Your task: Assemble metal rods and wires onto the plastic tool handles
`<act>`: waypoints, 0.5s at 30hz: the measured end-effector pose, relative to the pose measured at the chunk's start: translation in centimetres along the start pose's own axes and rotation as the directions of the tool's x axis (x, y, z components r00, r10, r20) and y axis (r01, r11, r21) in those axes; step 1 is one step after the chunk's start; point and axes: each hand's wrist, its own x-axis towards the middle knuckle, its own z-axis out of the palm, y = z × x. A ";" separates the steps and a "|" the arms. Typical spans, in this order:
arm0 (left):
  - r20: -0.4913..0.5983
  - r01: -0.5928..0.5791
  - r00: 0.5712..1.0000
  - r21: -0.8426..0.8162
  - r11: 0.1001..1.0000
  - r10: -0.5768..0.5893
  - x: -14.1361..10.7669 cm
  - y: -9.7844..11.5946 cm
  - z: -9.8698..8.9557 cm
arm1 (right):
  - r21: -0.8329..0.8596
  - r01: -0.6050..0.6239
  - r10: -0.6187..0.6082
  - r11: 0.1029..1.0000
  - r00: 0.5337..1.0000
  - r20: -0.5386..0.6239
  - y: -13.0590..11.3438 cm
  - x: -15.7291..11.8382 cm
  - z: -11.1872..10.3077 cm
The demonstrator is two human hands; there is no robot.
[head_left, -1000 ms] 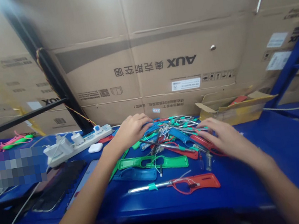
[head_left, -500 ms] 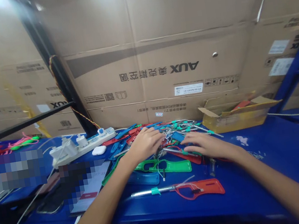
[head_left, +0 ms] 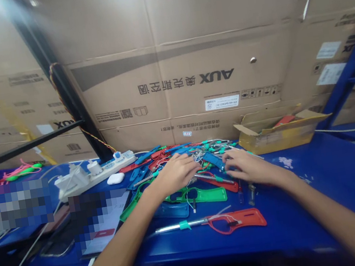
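My left hand (head_left: 179,169) lies over a pile of lighter parts. Its fingers are bent down and close together at some white wires (head_left: 196,157); whatever they hold is hidden. To its right my right hand (head_left: 245,166) hovers with fingers apart, beside a blue lighter handle half (head_left: 214,161). No object shows between those fingers. Under the hands are a green lighter handle half (head_left: 210,194) and a red one (head_left: 224,184) with a metal tube. Closer to me lies a red long-necked lighter half (head_left: 250,218) with a metal tube, a teal clip and wires.
A power strip (head_left: 103,174) with plugs and a white earphone case (head_left: 115,178) stand at left, near a phone-like device (head_left: 106,225). At back right is an open carton (head_left: 279,137). Small clear pieces (head_left: 251,194) lie below my right hand. Cardboard (head_left: 153,65) walls the back.
My right hand has drawn slightly up and away from the red handle half, uncovering small parts below it. The left hand stays at the wires. The view has shifted slightly.
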 end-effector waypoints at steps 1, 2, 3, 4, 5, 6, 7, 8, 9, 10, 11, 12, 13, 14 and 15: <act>-0.001 0.000 1.000 -0.003 1.000 0.000 0.1 0.3 0.0 | 0.011 -0.004 0.005 1.000 0.999 -0.041 -0.3 0.1 -0.1; -0.009 0.006 1.000 -0.002 1.000 -0.006 0.2 0.6 0.0 | 0.031 -0.012 0.014 0.999 0.997 -0.082 -0.7 0.2 -0.2; -0.019 0.016 1.000 0.000 1.000 -0.016 0.3 1.1 0.1 | 0.066 -0.018 0.026 0.998 0.992 -0.122 -1.2 0.3 -0.3; -0.036 0.037 0.999 0.007 0.999 -0.037 0.5 1.7 0.2 | 0.113 -0.024 0.041 0.993 0.987 -0.157 -1.8 0.3 -0.3; -0.055 0.057 0.997 0.013 0.998 -0.056 0.7 2.3 0.3 | 0.180 -0.025 0.059 0.983 0.981 -0.187 -2.4 0.4 -0.2; -0.060 0.072 0.996 0.013 0.997 -0.071 0.9 2.8 0.4 | 0.246 -0.015 0.068 0.969 0.976 -0.206 -3.0 0.4 0.0; -0.066 0.077 0.995 0.011 0.997 -0.077 1.0 3.3 0.6 | 0.305 -0.002 0.070 0.952 0.975 -0.213 -3.5 0.5 0.2; -0.065 0.080 0.995 0.005 0.997 -0.080 1.2 3.7 0.8 | 0.355 0.010 0.070 0.935 0.975 -0.213 -4.0 0.6 0.6; -0.060 0.081 0.995 0.001 0.997 -0.081 1.3 3.9 0.9 | 0.399 0.015 0.074 0.917 0.976 -0.207 -4.3 0.8 0.9; -0.055 0.079 0.995 -0.001 0.997 -0.079 1.4 4.0 1.0 | 0.443 0.013 0.085 0.896 0.976 -0.201 -4.5 0.9 1.3; -0.048 0.078 0.996 -0.004 0.997 -0.078 1.4 4.0 0.9 | 0.486 0.010 0.101 0.874 0.974 -0.201 -4.6 1.1 1.5; -0.040 0.069 0.997 0.000 0.998 -0.069 1.5 4.0 0.8 | 0.521 0.006 0.119 0.853 0.971 -0.207 -4.7 1.2 1.6; -0.030 0.053 0.998 0.014 0.999 -0.052 1.5 4.0 0.5 | 0.539 0.003 0.134 0.842 0.967 -0.215 -4.8 1.2 1.5; -0.017 0.029 0.999 0.035 0.999 -0.029 1.5 4.1 0.1 | 0.533 -0.001 0.137 0.846 0.967 -0.216 -5.0 1.0 1.2; -0.002 -0.001 1.000 0.065 0.998 0.001 1.4 4.2 -0.4 | 0.500 -0.007 0.131 0.866 0.968 -0.213 -5.3 0.7 0.9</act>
